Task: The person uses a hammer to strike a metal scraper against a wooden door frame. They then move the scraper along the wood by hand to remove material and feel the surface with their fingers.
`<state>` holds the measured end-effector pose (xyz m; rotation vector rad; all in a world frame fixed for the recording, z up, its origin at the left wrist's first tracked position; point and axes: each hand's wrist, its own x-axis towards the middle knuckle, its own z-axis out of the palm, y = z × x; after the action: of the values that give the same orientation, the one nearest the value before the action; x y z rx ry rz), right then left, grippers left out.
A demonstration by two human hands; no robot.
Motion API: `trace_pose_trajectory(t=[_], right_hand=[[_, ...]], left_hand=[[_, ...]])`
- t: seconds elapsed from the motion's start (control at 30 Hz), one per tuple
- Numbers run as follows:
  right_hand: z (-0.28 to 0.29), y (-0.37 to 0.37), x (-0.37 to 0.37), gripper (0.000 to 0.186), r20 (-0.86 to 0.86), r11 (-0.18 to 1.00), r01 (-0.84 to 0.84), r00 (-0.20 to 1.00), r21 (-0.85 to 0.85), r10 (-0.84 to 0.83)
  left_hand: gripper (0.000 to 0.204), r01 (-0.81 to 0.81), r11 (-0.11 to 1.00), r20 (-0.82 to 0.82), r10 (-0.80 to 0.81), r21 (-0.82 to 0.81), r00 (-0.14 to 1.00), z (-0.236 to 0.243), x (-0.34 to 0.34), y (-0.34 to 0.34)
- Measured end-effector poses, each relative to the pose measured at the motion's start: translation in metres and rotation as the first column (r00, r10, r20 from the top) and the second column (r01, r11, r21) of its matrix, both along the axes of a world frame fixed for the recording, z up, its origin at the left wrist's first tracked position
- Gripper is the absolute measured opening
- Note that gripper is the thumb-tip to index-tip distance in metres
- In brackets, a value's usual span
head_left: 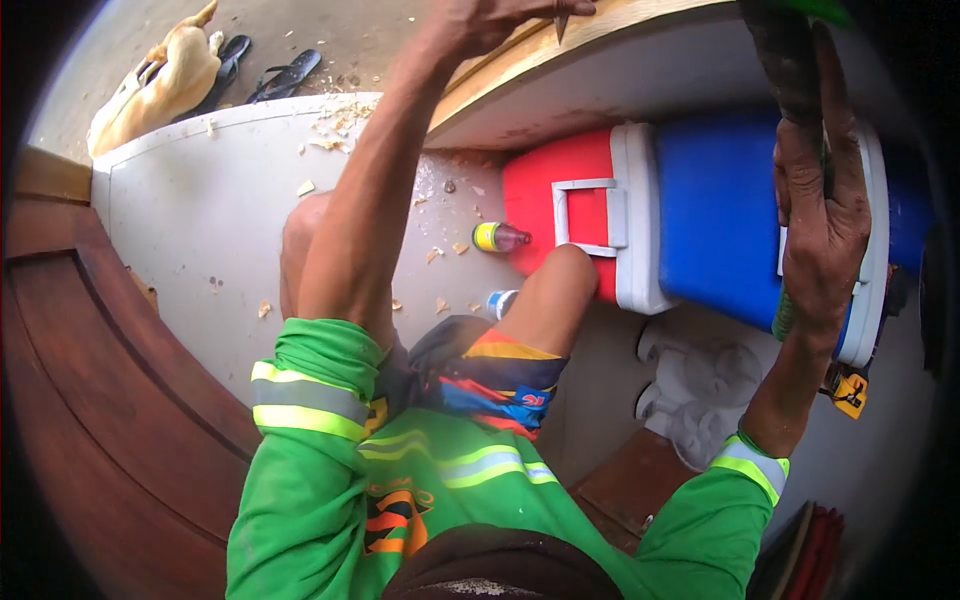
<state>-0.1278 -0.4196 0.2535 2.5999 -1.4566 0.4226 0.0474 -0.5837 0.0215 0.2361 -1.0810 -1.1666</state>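
My left hand (485,20) is at the top edge, over a pale wooden board (520,75). Its fingers are closed around a small dark pointed piece (560,28), whose tip points down at the wood; the rest of it is hidden or out of frame. At the upper right, my right hand (825,225) is raised and closed on a long dark tool (785,65). Green shows at the tool's blurred top and below my palm; its kind is unclear.
A red cooler (555,175) and a blue cooler (715,210) stand beside my knee, near a bottle (500,237). Wood shavings (340,125) litter the pale floor. A brown panelled door (110,400) lies left; a dog (165,85) and sandals (285,78) are beyond. A yellow tape measure (850,395) is at right.
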Motion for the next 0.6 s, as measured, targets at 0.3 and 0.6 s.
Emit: trace_pose_trajectory(t=[0.3,0.6], right_hand=[[-0.007,-0.017,0.002,0.041,-0.016,0.998,-0.059,0.998,0.011,0.059],[-0.011,-0.025,0.022,0.045,-0.191,0.991,-0.134,0.973,-0.027,0.127]], left_hand=[[0.066,-0.059,0.998,0.010,0.059,0.004,0.998,-0.021,-0.014,0.000],[0.061,-0.223,0.975,0.182,0.216,0.019,0.959,-0.025,-0.008,0.013]])
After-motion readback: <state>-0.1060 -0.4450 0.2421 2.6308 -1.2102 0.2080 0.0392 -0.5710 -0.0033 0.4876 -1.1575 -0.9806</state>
